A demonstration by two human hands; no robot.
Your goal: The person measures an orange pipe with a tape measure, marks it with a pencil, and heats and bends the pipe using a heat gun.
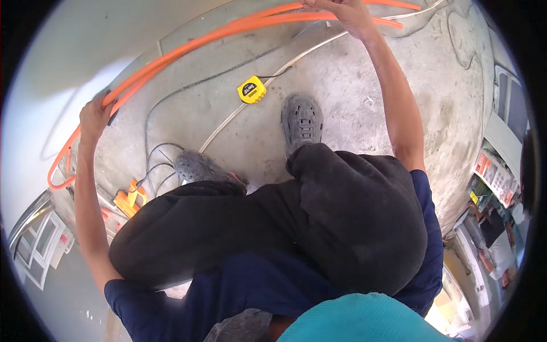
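Observation:
Across the upper part of the head view runs a long orange tube point(228, 28), doubled into two lengths side by side and bent round at the far left. My left hand point(94, 121) is closed round both lengths near that bend. Toward the tube's ends at the upper right, my right hand point(346, 14) is closed on it, partly cut off by the picture's upper edge. On the floor between my arms lies a yellow tape measure point(252, 90) with a black strap. A white cable point(228, 119) passes beside it, and a thin dark cable point(188, 86) curves below the tube.
Grey clogs point(302, 119) are on my feet on the dusty concrete floor point(353, 108). Beside my left leg is a yellow-orange tool point(129, 199). A pale wall point(62, 85) rises at the left. Printed boxes point(497, 178) and mixed items stand at the right edge.

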